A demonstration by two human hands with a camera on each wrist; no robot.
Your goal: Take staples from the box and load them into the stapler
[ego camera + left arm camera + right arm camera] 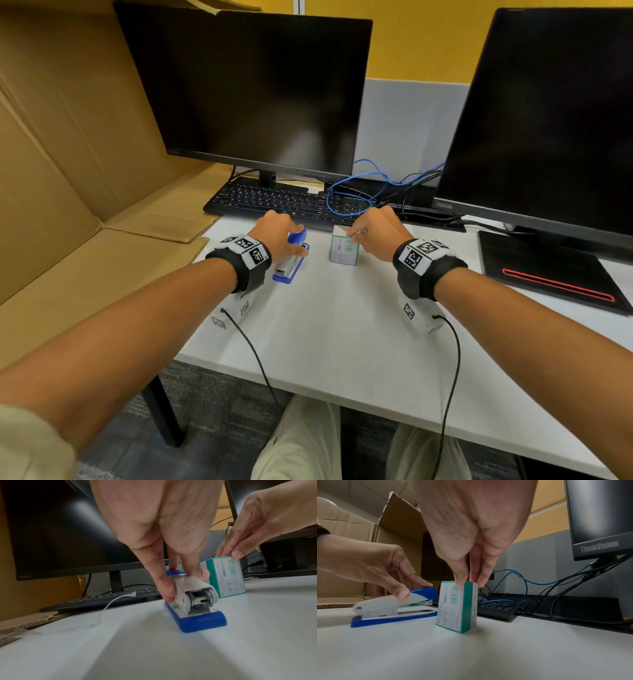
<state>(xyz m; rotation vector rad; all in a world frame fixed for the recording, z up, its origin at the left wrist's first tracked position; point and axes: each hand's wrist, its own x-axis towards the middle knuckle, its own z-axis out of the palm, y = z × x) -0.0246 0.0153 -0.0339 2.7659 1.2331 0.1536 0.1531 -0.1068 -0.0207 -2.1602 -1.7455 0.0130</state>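
A blue and white stapler (289, 269) (193, 601) (385, 605) lies flat and closed on the white desk (335, 329). My left hand (281, 236) (185, 584) (376, 566) grips its white top from above, thumb on one side and fingers on the other, with one finger on the blue front end. To its right a teal and white staple box (344, 251) (226, 577) (455, 605) stands upright on the desk, closed. My right hand (373, 229) (257, 527) (471, 583) pinches the box's top edge between thumb and fingers.
A black keyboard (274, 202) and a tangle of blue and black cables (363, 192) lie just behind both hands. Two dark monitors (253, 92) stand at the back. An open cardboard box (68, 171) fills the left; a black base with a red stripe (555, 274) sits on the right.
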